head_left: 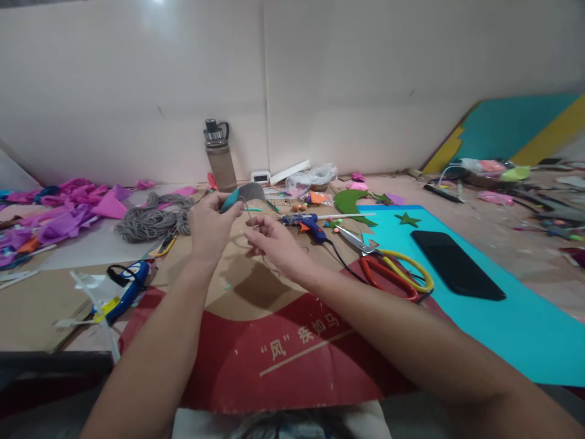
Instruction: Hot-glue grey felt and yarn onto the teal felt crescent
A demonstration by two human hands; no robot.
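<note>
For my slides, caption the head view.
Left hand holds a teal-and-gray piece, right hand beside it, over cardboard near scissors.

The light is dim; glare tops the wall (pixel 342 73) upper left; soft shadow darkens cardboard (pixel 258 288) mid-frame; edges stretch.

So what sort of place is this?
Most likely a craft workspace: there's a glue gun, a pair of scissors and a bundle of gray cord on the cluttered work surface.
</note>
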